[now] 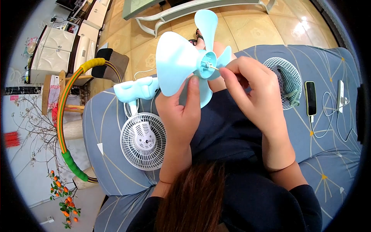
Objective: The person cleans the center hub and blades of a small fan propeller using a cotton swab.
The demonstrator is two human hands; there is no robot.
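Observation:
A light-blue fan blade [176, 63] is held up in front of me, its hub facing me. My left hand [177, 110] is closed on it from below, thumb against the hub's lower edge. Pinched in my right hand [257, 92] is a thin pale stick [215, 68], which looks like a cotton swab, its tip inside the hub. Left of my left hand, a white fan cage with the motor [145, 141] lies on the sofa, joined to a light-blue fan base [135, 89]. To the right of my right hand, a white round grille [275, 62] holds a striped cloth [290, 83].
Blue patterned sofa covers [112, 154] lie under the parts. On the right are a phone [310, 98] on a cable and a white power strip [340, 96]. A striped hoop [62, 116] leans at the left. Ahead stands a low table [201, 11] on the tiled floor.

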